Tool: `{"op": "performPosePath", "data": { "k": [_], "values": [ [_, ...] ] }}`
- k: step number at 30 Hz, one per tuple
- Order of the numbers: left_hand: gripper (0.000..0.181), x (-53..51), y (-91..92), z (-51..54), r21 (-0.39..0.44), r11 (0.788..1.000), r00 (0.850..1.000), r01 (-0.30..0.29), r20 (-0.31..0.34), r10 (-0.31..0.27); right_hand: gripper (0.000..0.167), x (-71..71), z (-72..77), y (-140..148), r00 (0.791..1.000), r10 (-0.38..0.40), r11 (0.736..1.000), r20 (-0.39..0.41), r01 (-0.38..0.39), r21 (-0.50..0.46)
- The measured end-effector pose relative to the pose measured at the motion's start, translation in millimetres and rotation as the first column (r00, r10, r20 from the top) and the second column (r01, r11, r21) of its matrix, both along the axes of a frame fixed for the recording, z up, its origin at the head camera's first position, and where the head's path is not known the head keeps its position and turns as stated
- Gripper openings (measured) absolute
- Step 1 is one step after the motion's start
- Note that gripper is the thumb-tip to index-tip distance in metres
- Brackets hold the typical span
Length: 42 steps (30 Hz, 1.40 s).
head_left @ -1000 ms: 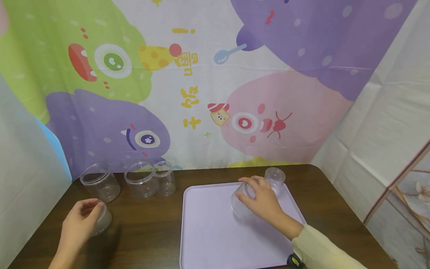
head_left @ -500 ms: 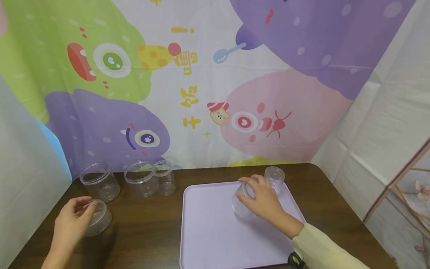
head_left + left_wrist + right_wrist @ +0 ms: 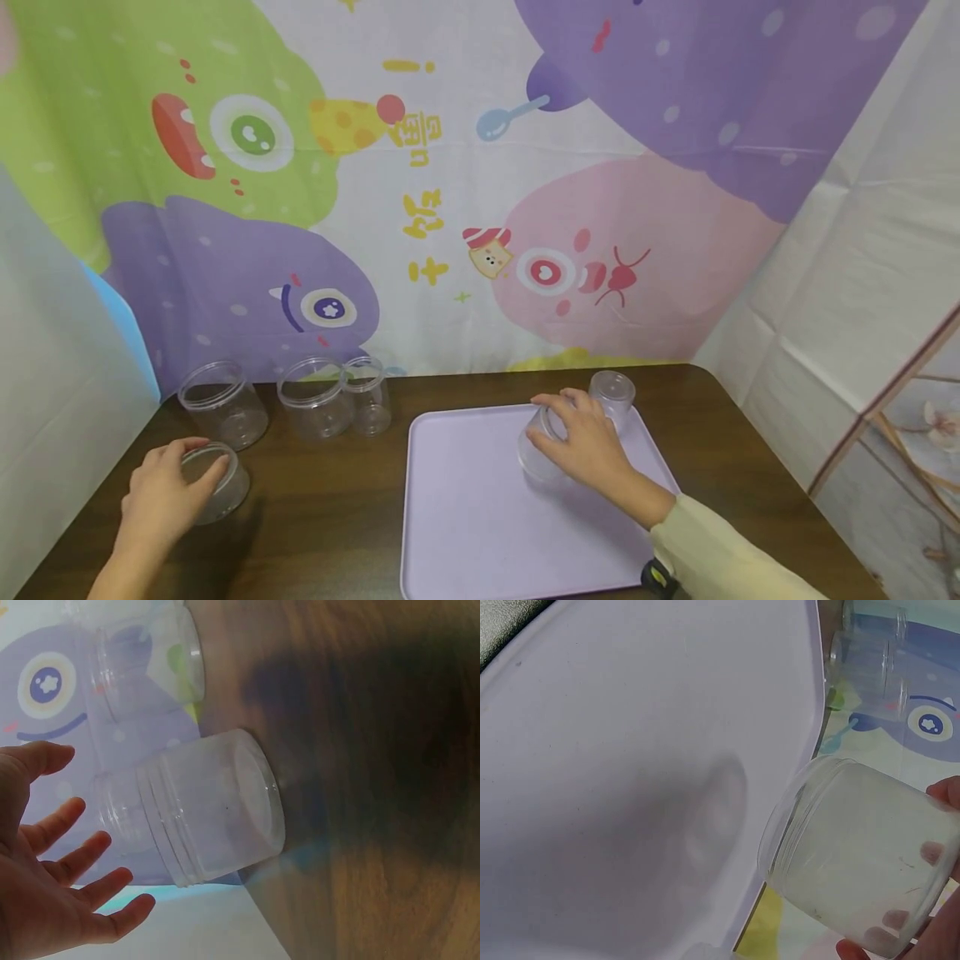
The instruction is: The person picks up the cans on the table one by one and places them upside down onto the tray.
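Note:
My left hand, fingers spread, is at a low clear plastic jar on the table's left side. The left wrist view has a gap between the left fingers and the upright jar. Above the lilac tray, my right hand grips another clear jar by its base. That held jar is upside down, its rim toward the tray in the right wrist view. A small clear jar, apparently bottom up, stands at the tray's back right corner, partly hidden behind the right hand.
Along the back left stand a wide clear jar, a second wide jar and a narrow one. A cartoon-printed cloth hangs behind the brown table. White panels flank both sides.
The left thumb and fingers have moved apart over the low jar, and the hand has shifted slightly left. That jar stays in place. The right hand and its jar are nearly still.

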<state>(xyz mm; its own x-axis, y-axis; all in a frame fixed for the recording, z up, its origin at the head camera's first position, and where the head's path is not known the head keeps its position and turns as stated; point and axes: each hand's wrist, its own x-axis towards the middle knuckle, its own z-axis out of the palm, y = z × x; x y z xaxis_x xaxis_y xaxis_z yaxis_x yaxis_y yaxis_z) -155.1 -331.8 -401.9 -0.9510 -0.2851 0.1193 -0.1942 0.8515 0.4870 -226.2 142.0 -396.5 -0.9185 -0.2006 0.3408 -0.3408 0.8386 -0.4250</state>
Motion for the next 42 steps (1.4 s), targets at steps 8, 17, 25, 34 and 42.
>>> {"op": "performPosePath", "data": {
  "k": [8, 17, 25, 34, 42],
  "values": [
    [0.065, -3.8, -3.0, -2.5, -0.022, 1.000, 0.999, 0.010, 0.050, -0.009, 0.039, -2.5, 1.2, -2, 0.999, 0.005, 0.999, -0.041, -0.004, 0.040],
    [0.064, -8.0, -6.1, -9.6, -0.025, 1.000, 0.999, -0.012, 0.049, 0.013, 0.038, -2.9, 0.7, -3, 0.999, 0.008, 0.997, -0.047, -0.004, 0.076],
    [0.078, -12.2, -11.6, -12.0, -0.014, 0.999, 0.991, 0.032, 0.134, -0.030, 0.040, -4.5, 0.5, -3, 0.998, 0.009, 0.995, -0.056, -0.003, 0.099],
    [0.081, -13.1, -11.8, -13.7, -0.007, 0.999, 0.990, 0.041, 0.137, -0.040, 0.041, -5.2, 0.3, -1, 0.998, 0.004, 0.994, -0.063, 0.003, 0.112],
    [0.082, -14.8, -11.1, -14.7, -0.011, 0.999, 0.988, 0.036, 0.151, -0.034, 0.041, -4.5, -0.6, -1, 0.998, 0.004, 0.993, -0.063, 0.003, 0.116]
  ]
}}
